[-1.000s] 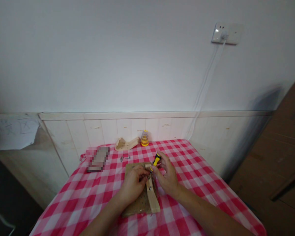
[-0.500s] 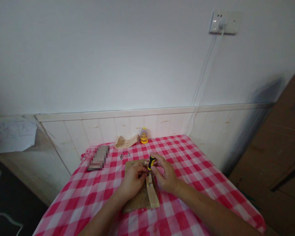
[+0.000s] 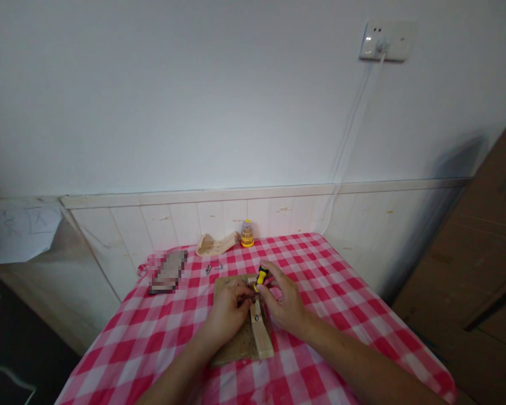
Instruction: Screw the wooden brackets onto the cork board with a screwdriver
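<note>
My right hand [image 3: 285, 293] grips a yellow-and-black screwdriver [image 3: 261, 277] by its handle, which stands nearly upright, tip down over a wooden piece [image 3: 262, 336]. Close against it on the left, my left hand [image 3: 230, 309] has its fingers bent together at the screwdriver's lower end; whatever they pinch there is too small to make out. The pale wooden piece lies lengthwise on a brown board [image 3: 236, 350], with a dark metal fastener [image 3: 257, 318] in its face. Both hands cover the far part of the piece and the screwdriver's tip.
A red-and-white checked cloth [image 3: 320, 354] covers the table. Beyond the board lie small metal parts [image 3: 214, 267], a curved wooden piece [image 3: 216, 245] and a yellow-based bit container [image 3: 247, 234]. A blurred flat object [image 3: 168, 271] is at the left; cardboard [image 3: 468, 270] leans at the right.
The screwdriver handle has turned, showing more yellow, and tilts slightly further right. Both hands stay in nearly the same place.
</note>
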The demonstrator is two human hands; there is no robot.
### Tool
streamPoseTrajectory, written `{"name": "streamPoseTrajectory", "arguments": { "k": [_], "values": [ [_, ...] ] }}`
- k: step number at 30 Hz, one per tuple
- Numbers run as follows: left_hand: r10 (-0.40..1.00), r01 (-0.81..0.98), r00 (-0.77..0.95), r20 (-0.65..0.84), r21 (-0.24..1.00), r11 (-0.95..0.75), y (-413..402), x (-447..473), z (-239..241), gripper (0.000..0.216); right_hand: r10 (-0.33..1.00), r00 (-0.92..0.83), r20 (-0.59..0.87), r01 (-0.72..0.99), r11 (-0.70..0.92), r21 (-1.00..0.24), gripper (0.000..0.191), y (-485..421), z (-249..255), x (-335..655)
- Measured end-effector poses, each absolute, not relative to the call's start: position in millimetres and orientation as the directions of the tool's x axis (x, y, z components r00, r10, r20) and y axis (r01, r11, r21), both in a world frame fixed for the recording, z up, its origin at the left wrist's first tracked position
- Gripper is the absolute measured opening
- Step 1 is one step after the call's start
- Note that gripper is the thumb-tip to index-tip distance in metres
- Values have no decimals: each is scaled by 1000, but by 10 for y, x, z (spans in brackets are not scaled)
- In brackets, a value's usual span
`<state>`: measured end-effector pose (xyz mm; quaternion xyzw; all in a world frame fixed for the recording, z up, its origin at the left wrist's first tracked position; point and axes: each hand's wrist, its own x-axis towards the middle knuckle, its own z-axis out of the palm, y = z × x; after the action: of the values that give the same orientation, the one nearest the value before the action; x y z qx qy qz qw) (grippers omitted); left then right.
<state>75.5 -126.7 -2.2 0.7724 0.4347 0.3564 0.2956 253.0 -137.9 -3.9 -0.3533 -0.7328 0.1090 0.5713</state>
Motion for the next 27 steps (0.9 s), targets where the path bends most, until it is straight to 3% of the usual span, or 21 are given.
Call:
{"name": "streamPoseTrajectory", "arguments": {
  "k": [7,14,27],
  "values": [
    [888,498,332,320,739,-453,-1291,768,-19,22,604,-103,790,415,748,-518,52,-1365,-55,2542],
    [901,560,314,298,708,-430,-1292,728,32,26,610,-17,792,382,737,-558,55,-1375,-89,2545],
    [895,565,308,322,696,-444,-1308,726,17,28,628,-124,768,237,771,-592,56,-1464,-59,2534]
  ]
}}
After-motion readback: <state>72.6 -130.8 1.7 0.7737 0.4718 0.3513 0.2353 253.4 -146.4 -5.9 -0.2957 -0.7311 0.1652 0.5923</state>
